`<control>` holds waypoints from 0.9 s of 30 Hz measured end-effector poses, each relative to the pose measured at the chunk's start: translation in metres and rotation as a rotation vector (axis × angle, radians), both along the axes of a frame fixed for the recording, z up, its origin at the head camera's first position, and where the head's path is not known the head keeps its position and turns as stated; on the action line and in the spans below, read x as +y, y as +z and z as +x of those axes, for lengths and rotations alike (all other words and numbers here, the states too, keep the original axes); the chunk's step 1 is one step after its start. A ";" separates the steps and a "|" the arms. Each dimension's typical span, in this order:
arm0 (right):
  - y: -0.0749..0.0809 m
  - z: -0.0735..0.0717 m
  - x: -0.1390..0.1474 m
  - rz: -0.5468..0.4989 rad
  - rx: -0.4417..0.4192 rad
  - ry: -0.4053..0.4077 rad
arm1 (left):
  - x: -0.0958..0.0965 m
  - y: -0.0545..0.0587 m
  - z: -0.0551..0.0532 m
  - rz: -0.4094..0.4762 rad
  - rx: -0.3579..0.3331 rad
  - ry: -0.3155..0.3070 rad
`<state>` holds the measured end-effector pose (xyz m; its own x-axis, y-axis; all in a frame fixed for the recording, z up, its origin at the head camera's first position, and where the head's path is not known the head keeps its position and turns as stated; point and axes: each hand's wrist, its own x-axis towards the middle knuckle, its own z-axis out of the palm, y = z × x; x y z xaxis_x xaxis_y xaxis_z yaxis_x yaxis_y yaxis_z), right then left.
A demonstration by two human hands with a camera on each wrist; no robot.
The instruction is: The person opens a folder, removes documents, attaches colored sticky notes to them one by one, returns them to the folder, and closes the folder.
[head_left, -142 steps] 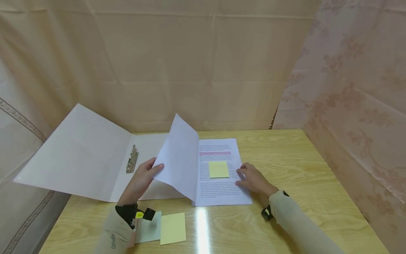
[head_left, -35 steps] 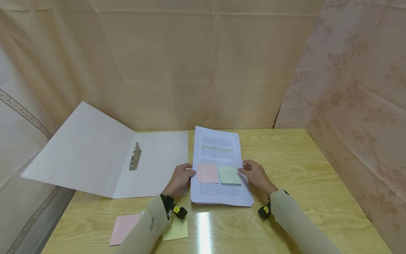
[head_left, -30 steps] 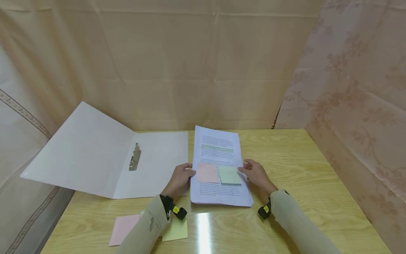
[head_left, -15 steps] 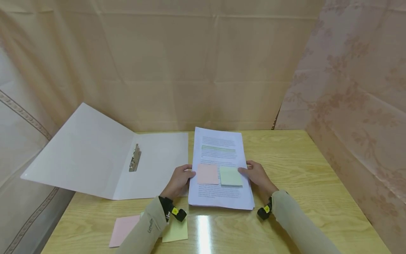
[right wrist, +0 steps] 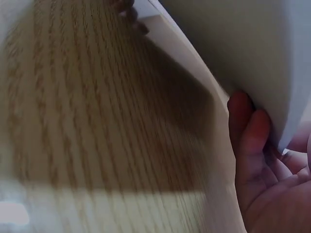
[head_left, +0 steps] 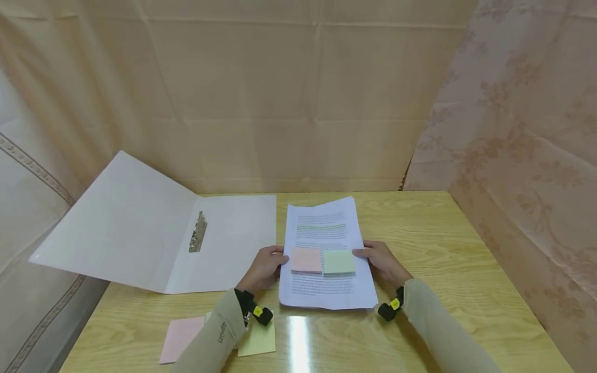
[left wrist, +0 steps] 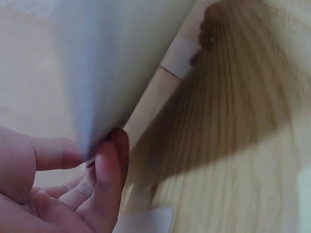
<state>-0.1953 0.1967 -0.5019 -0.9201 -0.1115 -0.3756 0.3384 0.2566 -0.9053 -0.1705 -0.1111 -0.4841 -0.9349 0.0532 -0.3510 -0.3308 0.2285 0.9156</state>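
Both hands hold a stack of printed paper [head_left: 322, 298] by its long sides, raised over the table as the wrist views show. My left hand [head_left: 265, 267] pinches the left edge, thumb on top and fingers beneath. At the right edge my right hand [head_left: 383, 260] does the same. A green highlighted line crosses the top sheet, whose far edge bends. On that sheet lie a pink sticky note pad [head_left: 306, 260] and a green sticky note pad [head_left: 339, 262], side by side. In the left wrist view the fingers [left wrist: 109, 165] curl under the sheets.
Left of the stack lies an open white folder [head_left: 240, 223] with a metal clip [head_left: 198, 233], its cover slanting up leftward. Near the front edge are a pink pad [head_left: 179, 339] and a yellow pad [head_left: 258, 336], partly behind the left sleeve. A beige curtain [head_left: 298, 103] hangs behind the table [head_left: 420, 223].
Earlier the left hand turned a sheet, uncovering a yellow note on a pink-highlighted page. Now both hands grip the stack; over the last second it was lifted and its far edge bent.
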 end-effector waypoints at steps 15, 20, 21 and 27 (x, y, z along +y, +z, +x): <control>-0.002 -0.001 0.003 -0.119 -0.016 -0.027 | -0.065 0.018 -0.011 -0.194 0.078 0.029; -0.001 -0.001 0.003 -0.115 -0.005 -0.026 | -0.099 0.028 -0.017 -0.378 0.124 0.060; -0.001 0.000 0.002 -0.115 -0.006 -0.028 | -0.106 0.029 -0.019 -0.430 0.142 0.067; -0.001 0.000 0.003 -0.135 -0.014 -0.019 | -0.142 0.038 -0.028 -0.708 0.256 0.131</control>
